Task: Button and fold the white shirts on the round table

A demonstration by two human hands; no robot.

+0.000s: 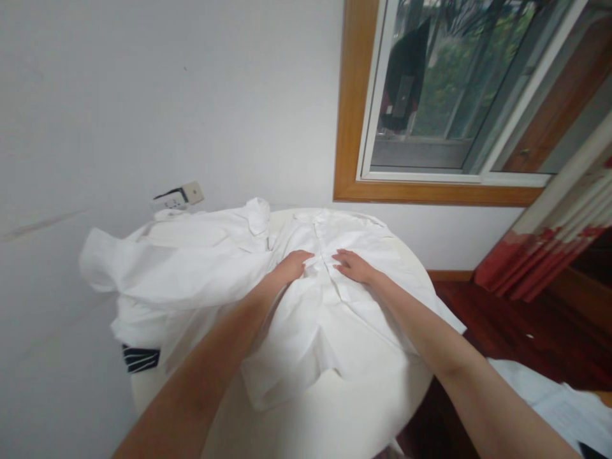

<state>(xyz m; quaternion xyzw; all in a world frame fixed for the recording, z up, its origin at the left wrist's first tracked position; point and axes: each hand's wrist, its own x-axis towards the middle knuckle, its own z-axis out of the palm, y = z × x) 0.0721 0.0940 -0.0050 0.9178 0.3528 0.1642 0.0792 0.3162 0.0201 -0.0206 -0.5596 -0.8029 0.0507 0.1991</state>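
Observation:
A white shirt (pixel 315 312) is spread over a round cream-white table (pixel 306 427), its collar end towards the wall and its front seam running down the middle. Just left of that seam, my left hand (pixel 292 266) is closed on a bunched bit of the cloth. On the other side, my right hand (pixel 354 266) rests on the shirt with its fingers apart. Folds and creases run out from between both hands. The lower hem lies rumpled towards me.
More white garments (pixel 191 268) are heaped on the table's left side, with a black striped cloth piece (pixel 141 359) below. Behind stand a wall with a socket (pixel 176 196) and a wood-framed window (pixel 351 127). A red and cream curtain (pixel 540 248) hangs right; white cloth (pixel 559 398) lies lower right.

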